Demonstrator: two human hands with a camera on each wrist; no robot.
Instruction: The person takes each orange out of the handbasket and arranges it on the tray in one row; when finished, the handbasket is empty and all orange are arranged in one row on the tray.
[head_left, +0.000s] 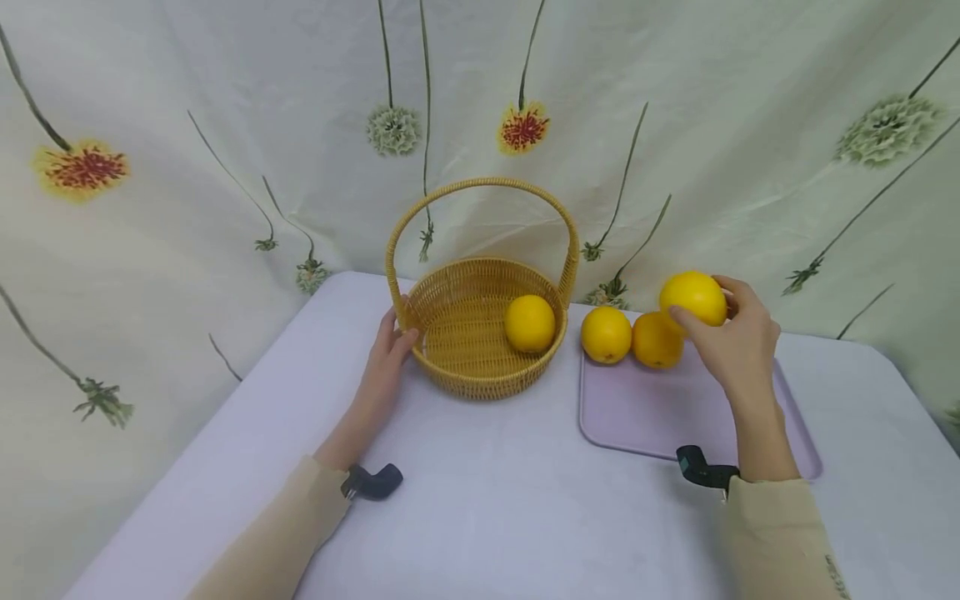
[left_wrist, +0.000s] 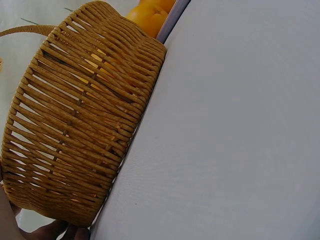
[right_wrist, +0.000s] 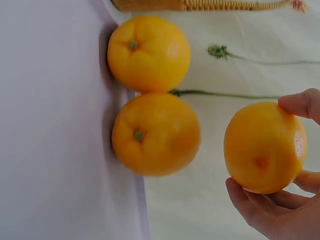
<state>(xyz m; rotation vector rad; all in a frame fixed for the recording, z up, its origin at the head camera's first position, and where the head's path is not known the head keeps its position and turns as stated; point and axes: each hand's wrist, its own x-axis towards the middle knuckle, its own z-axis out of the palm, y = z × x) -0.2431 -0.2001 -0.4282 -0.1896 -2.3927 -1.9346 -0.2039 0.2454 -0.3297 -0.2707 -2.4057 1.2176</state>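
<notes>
My right hand (head_left: 738, 337) holds an orange (head_left: 693, 298) between thumb and fingers, raised above the back of the lilac tray (head_left: 637, 408). Two more oranges sit side by side on that tray: one at its back left corner (head_left: 606, 335), the other orange (head_left: 657, 342) partly behind the held one. In the right wrist view, the held orange (right_wrist: 265, 147) is apart from both. A wicker basket (head_left: 480, 387) with a tall arched handle stands left of the tray, one orange (head_left: 529, 323) inside on its right. My left hand (head_left: 386, 358) grips the basket's left side, thumb at the rim.
A pale cloth covers the table (head_left: 480, 500). Behind it hangs a curtain (head_left: 480, 67) printed with flowers on long stems, close to the basket's back. Dark wrist mounts (head_left: 372, 482) stick out from both sleeves.
</notes>
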